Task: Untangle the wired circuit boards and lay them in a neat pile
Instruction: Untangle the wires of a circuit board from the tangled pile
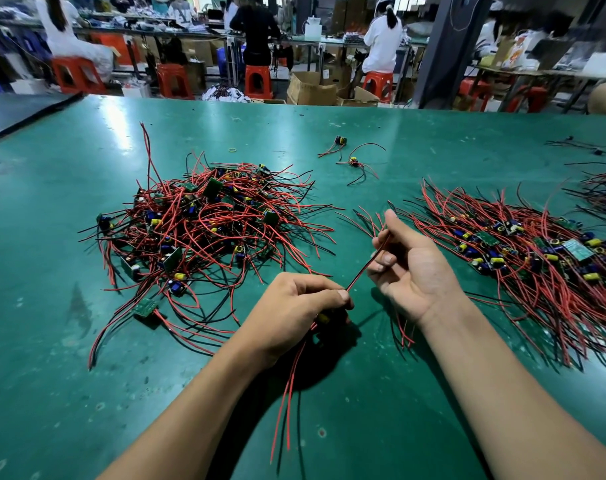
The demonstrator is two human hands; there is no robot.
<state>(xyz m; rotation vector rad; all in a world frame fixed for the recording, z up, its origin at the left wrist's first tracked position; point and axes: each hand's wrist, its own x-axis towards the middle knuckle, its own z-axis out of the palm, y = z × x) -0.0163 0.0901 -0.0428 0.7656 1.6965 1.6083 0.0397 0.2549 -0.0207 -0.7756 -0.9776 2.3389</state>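
while the tangled heap (204, 230) of wired circuit boards sits on the green desk (69, 341), one board is clear of it, held up just off the heap's near-right edge, closer to the person. the left hand (294, 308) is curled tight round that board (324, 318), of which only a yellow component shows under the fingers; its red leads (289, 393) hang down below the fist. the right hand (410, 268) is half open, thumb and fingertips pinching a red-and-black wire pair (358, 274) stretched taut between the two hands. this looks like the straightening step, smoothing the leads before the board is set down. the sorted pile (519, 251) lies well to the right of the heap, its wires fanned roughly parallel. next, i judge, the right hand needs to slide out to the wire tips, and then the board should go onto that pile with its leads lined up the same way. much of the heap is yet to be sorted.
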